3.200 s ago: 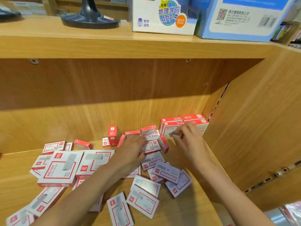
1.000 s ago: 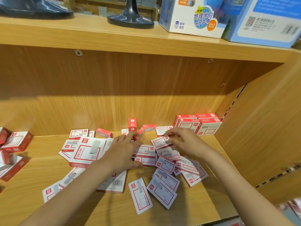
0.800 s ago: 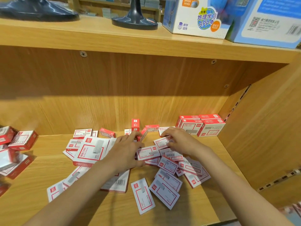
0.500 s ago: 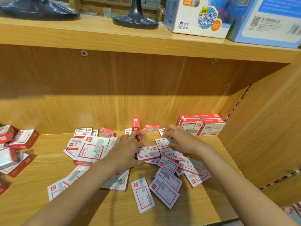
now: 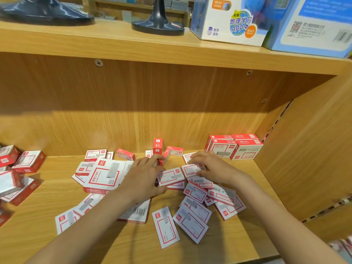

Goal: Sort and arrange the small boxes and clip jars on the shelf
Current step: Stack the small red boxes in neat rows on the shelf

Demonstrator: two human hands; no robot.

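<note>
Several small red-and-white boxes lie scattered on the wooden shelf (image 5: pixel 190 252). My left hand (image 5: pixel 144 178) rests flat on the pile, fingers stretched toward a small red box (image 5: pixel 163 161) that leans beside an upright one (image 5: pixel 157 145). Its thumb lies by a flat small box (image 5: pixel 170 177). My right hand (image 5: pixel 211 166) curls over another small box (image 5: pixel 191 169), fingers at its far edge and thumb at its near edge. A neat stack of boxes (image 5: pixel 234 147) stands in the back right corner. No clip jars are in view.
A larger red-and-white box (image 5: pixel 104 176) lies left of my left hand, and more boxes (image 5: pixel 19 168) are heaped at the far left. The shelf's side wall (image 5: pixel 304 159) rises on the right. Above, the upper shelf holds dark stands (image 5: pixel 158 25) and cartons (image 5: pixel 232 21).
My right hand has come back from the corner stack to the pile and now holds a small box there. My left hand has stayed on the pile.
</note>
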